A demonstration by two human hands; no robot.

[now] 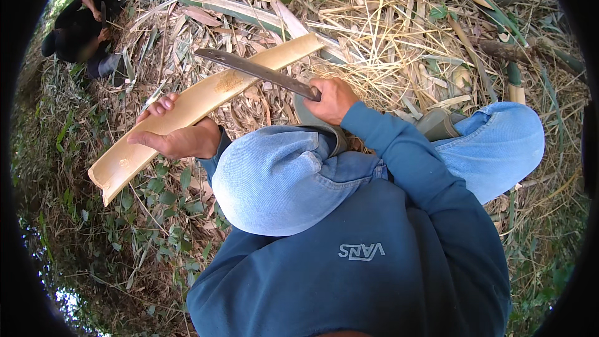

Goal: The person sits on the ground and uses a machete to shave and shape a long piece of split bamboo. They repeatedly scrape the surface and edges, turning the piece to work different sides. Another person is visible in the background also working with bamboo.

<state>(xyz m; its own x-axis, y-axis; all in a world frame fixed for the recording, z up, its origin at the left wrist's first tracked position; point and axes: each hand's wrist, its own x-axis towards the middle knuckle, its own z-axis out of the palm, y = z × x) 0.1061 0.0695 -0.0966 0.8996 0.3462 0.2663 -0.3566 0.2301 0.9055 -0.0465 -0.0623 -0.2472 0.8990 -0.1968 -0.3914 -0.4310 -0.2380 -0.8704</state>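
Across the left and middle of the frame lies one pale bamboo strip [198,98], its long axis slanting from lower left to upper middle. One long knife [257,71] crosses it the other way, tip toward the upper left, in front of the strip's upper part; whether the blade touches the bamboo, I can't tell from this angle.

The left hand [184,141] is the nearer one, wrapped round the strip's lower half, thumb on the near face and fingers curled over the far edge. The right hand [335,101], at the middle of the frame, is closed firmly round the knife's handle, below and right of the strip's upper end.

Counted up: one strip, one knife, two hands, one other person [73,30] at upper left, and dry straw [390,43] past counting at upper right.
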